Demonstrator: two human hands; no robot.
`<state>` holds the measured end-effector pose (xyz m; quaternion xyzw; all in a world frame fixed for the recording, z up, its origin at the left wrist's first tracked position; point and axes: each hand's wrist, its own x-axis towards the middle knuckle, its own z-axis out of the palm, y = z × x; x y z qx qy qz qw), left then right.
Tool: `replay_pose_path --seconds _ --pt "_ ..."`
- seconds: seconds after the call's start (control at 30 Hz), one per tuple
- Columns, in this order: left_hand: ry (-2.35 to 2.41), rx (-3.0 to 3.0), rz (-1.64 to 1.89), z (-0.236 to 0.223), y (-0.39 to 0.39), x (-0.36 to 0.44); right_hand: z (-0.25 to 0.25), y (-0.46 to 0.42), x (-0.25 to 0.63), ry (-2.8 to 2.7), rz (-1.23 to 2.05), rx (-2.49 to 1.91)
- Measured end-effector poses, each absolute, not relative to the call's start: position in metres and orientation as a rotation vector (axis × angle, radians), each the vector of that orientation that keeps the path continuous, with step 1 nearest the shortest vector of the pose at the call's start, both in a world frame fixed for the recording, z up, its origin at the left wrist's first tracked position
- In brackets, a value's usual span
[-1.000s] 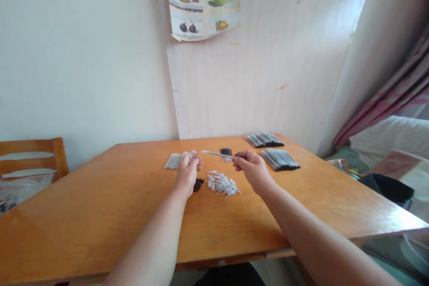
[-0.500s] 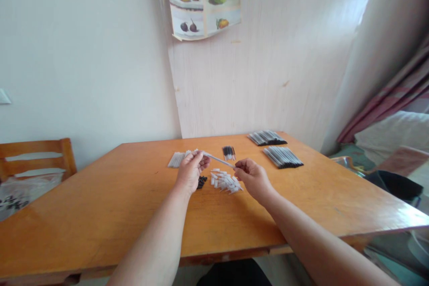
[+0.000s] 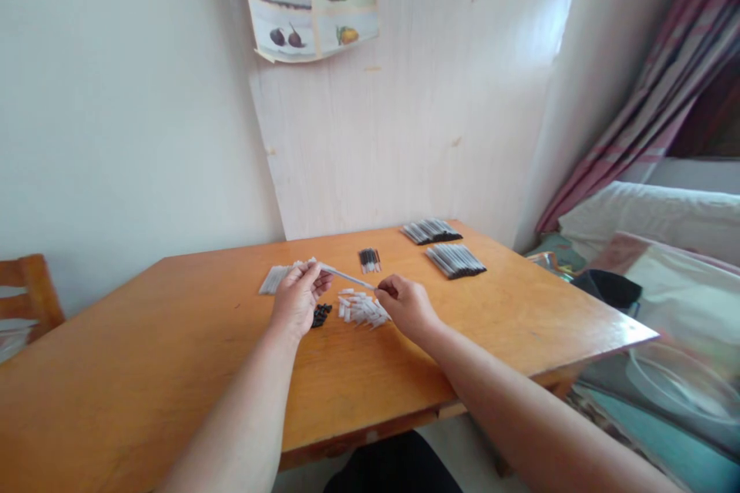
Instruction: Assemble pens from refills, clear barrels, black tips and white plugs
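My left hand [image 3: 297, 295] and my right hand [image 3: 405, 303] each pinch one end of a thin clear pen tube [image 3: 347, 276] held just above the wooden table [image 3: 173, 354]. The tube slants down from left to right. Under it lies a heap of small white caps [image 3: 359, 308]. A little pile of tiny black parts [image 3: 321, 314] sits by my left wrist. A flat bunch of clear tubes [image 3: 274, 278] lies just left of my left hand.
A few black refills [image 3: 369, 259] lie behind the caps. Two stacks of finished pens [image 3: 431, 230] [image 3: 455, 259] rest at the far right of the table. A wooden chair [image 3: 28, 293] stands at left, bedding [image 3: 653, 216] and a curtain at right.
The left hand took hold of the tube's far end and both hands lowered it toward the caps. The view swung right, shifting everything leftward.
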<state>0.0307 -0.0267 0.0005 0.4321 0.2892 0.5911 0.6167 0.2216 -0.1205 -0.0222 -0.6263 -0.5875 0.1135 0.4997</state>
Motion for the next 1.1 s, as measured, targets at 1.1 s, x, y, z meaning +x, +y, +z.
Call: replay_pose_path --seconds 1.1 --pt "0.884 1.108 1.415 0.002 -0.020 0.023 0.006 -0.137 0.401 -0.968 -0.131 -2.373"
